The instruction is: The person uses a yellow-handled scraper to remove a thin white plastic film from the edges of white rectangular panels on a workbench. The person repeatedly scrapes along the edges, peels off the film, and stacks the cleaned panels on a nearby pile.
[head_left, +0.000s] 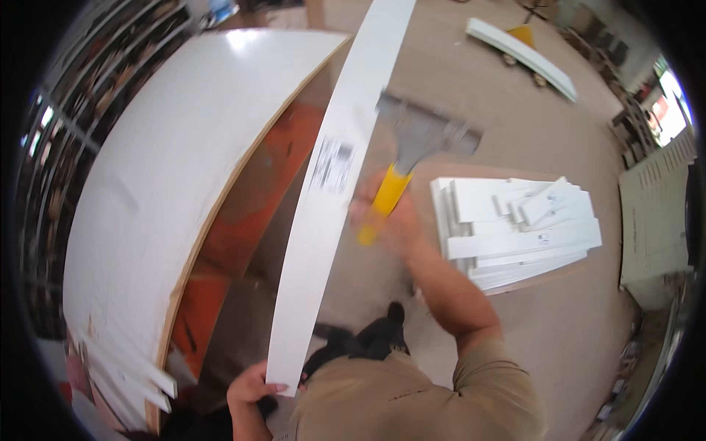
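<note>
A long white board (pixel 312 228) with a printed label runs from near my body up past the top of the view. Its near end is in my left hand (pixel 250 384), thumb on top and fingers around the edge. My right hand (pixel 397 217) is closed around the yellow handle of a wide-bladed scraper (pixel 418 136), its grey metal head pointing away from me. Motion blurs this hand and the tool. The fingers are close to the board's right edge, and I cannot tell whether they touch it.
To the left stands a large white-topped table (pixel 154 169), with several narrow white strips (pixel 125 360) at its near corner. Orange panels (pixel 257 191) show beneath. A stack of white boards (pixel 522 239) sits on the right. Farther off, another white piece (pixel 522 55) rests on a wheeled support.
</note>
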A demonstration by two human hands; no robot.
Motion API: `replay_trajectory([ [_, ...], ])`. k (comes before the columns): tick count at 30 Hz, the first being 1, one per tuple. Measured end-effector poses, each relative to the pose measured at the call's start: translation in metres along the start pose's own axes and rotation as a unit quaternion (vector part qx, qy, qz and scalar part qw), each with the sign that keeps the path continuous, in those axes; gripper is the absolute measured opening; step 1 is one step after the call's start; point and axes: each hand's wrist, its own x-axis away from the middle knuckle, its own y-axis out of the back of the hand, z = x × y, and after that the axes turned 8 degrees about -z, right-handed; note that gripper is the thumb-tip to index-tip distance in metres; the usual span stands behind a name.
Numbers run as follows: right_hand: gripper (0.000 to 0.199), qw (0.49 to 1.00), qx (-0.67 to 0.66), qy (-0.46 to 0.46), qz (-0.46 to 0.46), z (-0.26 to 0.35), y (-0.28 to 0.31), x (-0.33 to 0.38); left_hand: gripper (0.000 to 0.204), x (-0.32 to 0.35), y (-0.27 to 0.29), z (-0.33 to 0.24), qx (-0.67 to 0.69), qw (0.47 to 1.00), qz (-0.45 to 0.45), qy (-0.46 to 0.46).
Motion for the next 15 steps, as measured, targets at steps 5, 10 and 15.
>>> replay_trajectory([
  [5,0.026,0.94,0.319,-0.114,-0.045,0.043,0.047,0.043,0.026,-0.06,-0.007,0.048,-0.083,0.987,-0.096,0.096],
  [10,0.025,0.978,0.169,-0.057,-0.11,0.011,0.136,0.085,0.019,-0.11,-0.056,0.043,-0.193,0.966,-0.165,0.054],
  [15,0.023,0.942,0.053,-0.117,-0.309,0.023,0.233,0.099,0.026,-0.178,-0.106,0.01,-0.311,0.928,-0.192,-0.075],
])
